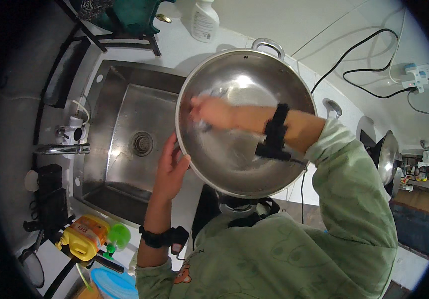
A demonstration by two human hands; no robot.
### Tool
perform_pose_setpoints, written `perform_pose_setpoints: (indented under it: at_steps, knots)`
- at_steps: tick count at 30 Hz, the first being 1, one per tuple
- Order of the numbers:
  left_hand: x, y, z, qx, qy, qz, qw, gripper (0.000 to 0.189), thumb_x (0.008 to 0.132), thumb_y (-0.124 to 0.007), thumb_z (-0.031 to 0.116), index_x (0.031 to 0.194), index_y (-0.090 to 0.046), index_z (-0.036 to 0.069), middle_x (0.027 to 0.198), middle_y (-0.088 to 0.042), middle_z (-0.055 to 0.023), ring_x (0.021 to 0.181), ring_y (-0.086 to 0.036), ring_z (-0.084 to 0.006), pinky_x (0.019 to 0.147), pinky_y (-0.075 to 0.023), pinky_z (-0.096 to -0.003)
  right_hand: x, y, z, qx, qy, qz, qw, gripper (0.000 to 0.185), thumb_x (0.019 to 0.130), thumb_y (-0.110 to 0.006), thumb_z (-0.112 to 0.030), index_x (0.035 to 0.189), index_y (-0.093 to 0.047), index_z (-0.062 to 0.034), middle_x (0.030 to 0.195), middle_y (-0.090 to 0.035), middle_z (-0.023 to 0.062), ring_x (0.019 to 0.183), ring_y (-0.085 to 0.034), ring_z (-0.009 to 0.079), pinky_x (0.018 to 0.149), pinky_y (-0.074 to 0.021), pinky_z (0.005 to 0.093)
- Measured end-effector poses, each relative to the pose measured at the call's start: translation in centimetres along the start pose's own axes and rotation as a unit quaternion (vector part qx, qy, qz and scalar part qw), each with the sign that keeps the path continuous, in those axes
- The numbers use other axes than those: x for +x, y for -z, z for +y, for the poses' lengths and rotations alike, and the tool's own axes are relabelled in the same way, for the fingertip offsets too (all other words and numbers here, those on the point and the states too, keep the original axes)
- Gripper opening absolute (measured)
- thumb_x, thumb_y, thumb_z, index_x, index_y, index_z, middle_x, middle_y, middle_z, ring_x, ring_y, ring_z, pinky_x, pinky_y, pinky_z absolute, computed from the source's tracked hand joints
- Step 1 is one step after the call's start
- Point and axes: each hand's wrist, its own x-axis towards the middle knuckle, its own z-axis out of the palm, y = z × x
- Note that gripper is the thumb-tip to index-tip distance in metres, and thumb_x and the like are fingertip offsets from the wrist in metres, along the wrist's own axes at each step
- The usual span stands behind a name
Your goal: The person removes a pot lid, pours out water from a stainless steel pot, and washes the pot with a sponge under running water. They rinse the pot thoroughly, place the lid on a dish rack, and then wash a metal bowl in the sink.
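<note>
A large stainless steel wok (252, 164) with loop handles lies before me, its inside facing up, over the counter and the sink's right edge. My left hand (173, 164) grips its rim at the lower left, thumb on top and fingers outside. My right hand (210, 112) is inside the wok against the left part of its wall, blurred. It presses on something pale and greyish, perhaps a cloth, too blurred to name. Both wrists wear black straps with small devices.
Left of the wok is a steel sink (154, 97) with a chrome faucet (63, 149). A white spray bottle (204, 22) stands at the back. A yellow jug (83, 237), a green bottle (119, 236) and a blue plastic basket (111, 282) are at lower left; a lidded pan (387, 159) is at right.
</note>
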Motion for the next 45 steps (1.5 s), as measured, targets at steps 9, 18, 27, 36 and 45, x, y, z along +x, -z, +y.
perform_pose_setpoints:
  at_steps: [9,18,27,36,45]
  knots:
    - [0.3,-0.2,0.0,0.01,-0.022,-0.02,1.0,0.057,0.082,-0.046,-0.001,0.134,-0.024,0.005,0.132,-0.033,-0.0084,0.118,-0.037,-0.0203,0.093,-0.0361,-0.0315,-12.5,4.2,-0.5,-0.233,-0.177,-0.243,0.925,0.021,0.061,-0.064,-0.007,0.081,-0.061,-0.0118,0.092,-0.055,0.0116,0.089,-0.055,0.0297,0.072,-0.0457,0.0389]
    - [-0.4,-0.7,1.6,0.004,0.026,-0.007,1.0,0.054,0.084,-0.047,0.005,0.134,-0.025,0.008,0.13,-0.036,-0.0078,0.117,-0.04,-0.0191,0.081,-0.0446,-0.0312,-10.3,3.8,1.5,-0.226,-0.135,0.064,0.963,0.04,0.07,-0.067,-0.017,0.106,-0.052,-0.0187,0.114,-0.039,0.0151,0.094,-0.052,0.0339,0.079,-0.0441,0.0379]
    - [-1.4,-0.5,2.1,-0.001,0.043,0.023,0.999,0.054,0.084,-0.051,0.008,0.133,-0.028,0.009,0.13,-0.035,-0.0083,0.117,-0.04,-0.0227,0.084,-0.0442,-0.0356,-10.4,1.8,-0.1,-0.231,-0.128,-0.102,0.959,0.041,0.069,-0.062,-0.014,0.107,-0.048,-0.0169,0.095,-0.049,0.0187,0.087,-0.054,0.0357,0.072,-0.0451,0.0441]
    - [-4.8,1.3,2.5,-0.034,-0.021,0.043,0.998,0.05,0.083,-0.053,0.009,0.13,-0.034,0.011,0.13,-0.037,-0.0098,0.117,-0.041,-0.0226,0.086,-0.0439,-0.0351,-8.6,8.8,-9.9,0.523,-0.26,0.035,0.811,0.026,0.081,-0.043,-0.015,0.103,-0.05,-0.0032,0.1,-0.055,0.0117,0.093,-0.057,0.0318,0.078,-0.0495,0.0453]
    - [-6.7,1.9,5.7,-0.051,-0.106,0.128,0.985,0.037,0.084,-0.054,0.014,0.119,-0.046,0.007,0.113,-0.051,-0.004,0.094,-0.053,-0.011,0.075,-0.0442,-0.0245,0.5,1.8,-22.2,0.528,-0.215,0.026,0.821,0.041,0.076,-0.061,-0.047,0.09,-0.053,-0.009,0.082,-0.057,0.0046,0.074,-0.061,0.019,0.059,-0.0526,0.0331]
